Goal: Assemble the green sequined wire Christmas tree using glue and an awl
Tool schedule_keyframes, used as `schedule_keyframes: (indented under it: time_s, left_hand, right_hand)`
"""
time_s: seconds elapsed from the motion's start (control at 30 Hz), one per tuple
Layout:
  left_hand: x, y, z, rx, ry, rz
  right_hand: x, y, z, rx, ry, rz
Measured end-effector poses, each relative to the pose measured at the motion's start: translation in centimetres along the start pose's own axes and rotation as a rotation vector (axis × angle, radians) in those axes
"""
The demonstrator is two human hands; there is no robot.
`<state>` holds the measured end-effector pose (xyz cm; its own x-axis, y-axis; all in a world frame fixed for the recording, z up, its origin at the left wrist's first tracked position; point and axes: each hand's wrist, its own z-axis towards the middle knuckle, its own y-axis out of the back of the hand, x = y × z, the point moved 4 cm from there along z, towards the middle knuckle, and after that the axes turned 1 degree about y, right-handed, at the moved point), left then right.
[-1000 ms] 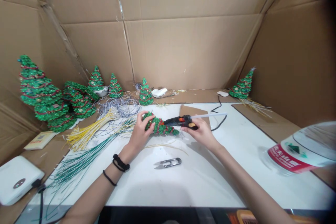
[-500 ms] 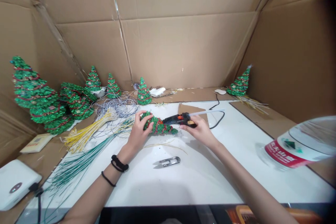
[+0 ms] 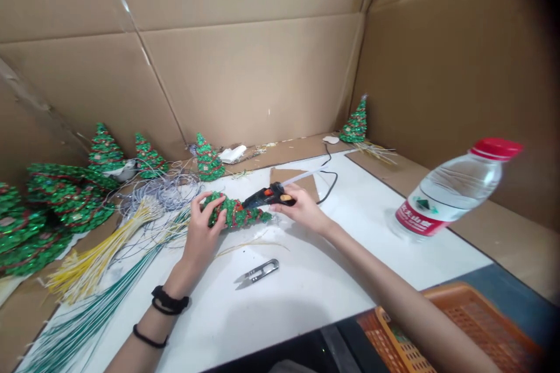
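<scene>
My left hand (image 3: 205, 226) is wrapped round the wide end of a small green Christmas tree (image 3: 242, 217) with red garland, which lies on its side with its tip to the right. In my right hand (image 3: 304, 208) is a black and orange glue gun (image 3: 268, 196), a clear glue stick (image 3: 301, 176) jutting from its back. The gun's nozzle meets the tree about halfway along, at the garland; any glue there is too small to make out. Closer to me, a pair of thread snips (image 3: 258, 274) lies on the white table (image 3: 289, 303).
Several finished trees (image 3: 209, 157) stand along the back and left. Yellow (image 3: 107, 247) and green wire bundles (image 3: 109, 288) spread over the left side, beside tangled wire (image 3: 161, 192). A water bottle (image 3: 455, 192) stands right; an orange basket (image 3: 476, 315) sits at the lower right.
My view has turned to the right, so everything sits further left, and the bottle's red cap and more of the basket show. Both hands keep hold of the tree and glue gun.
</scene>
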<state>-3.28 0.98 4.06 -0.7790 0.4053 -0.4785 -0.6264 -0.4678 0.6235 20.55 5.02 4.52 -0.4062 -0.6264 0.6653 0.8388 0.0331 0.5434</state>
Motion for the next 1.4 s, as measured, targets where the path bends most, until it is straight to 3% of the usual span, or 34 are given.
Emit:
schedule_keyframes:
  time_s: [0.23, 0.63, 0.97, 1.17, 1.4]
  left_hand:
    - [0.18, -0.17, -0.05, 0.043, 0.104, -0.121]
    - [-0.33, 0.07, 0.11, -0.021, -0.034, 0.062]
    - [-0.48, 0.08, 0.04, -0.015, -0.016, 0.047]
    - [-0.28, -0.12, -0.06, 0.049, 0.072, -0.055]
    - [-0.14, 0.00, 0.03, 0.019, -0.013, 0.051]
  right_hand:
    - [-0.04, 0.09, 0.08, 0.007, -0.075, 0.012]
    - [0.03, 0.19, 0.15, 0.015, -0.089, 0.025]
    - [0.10, 0.08, 0.07, 0.015, -0.109, 0.063]
    - [0.01, 0.07, 0.04, 0.026, -0.110, 0.073]
    - [-0.19, 0.09, -0.01, 0.012, -0.120, 0.060]
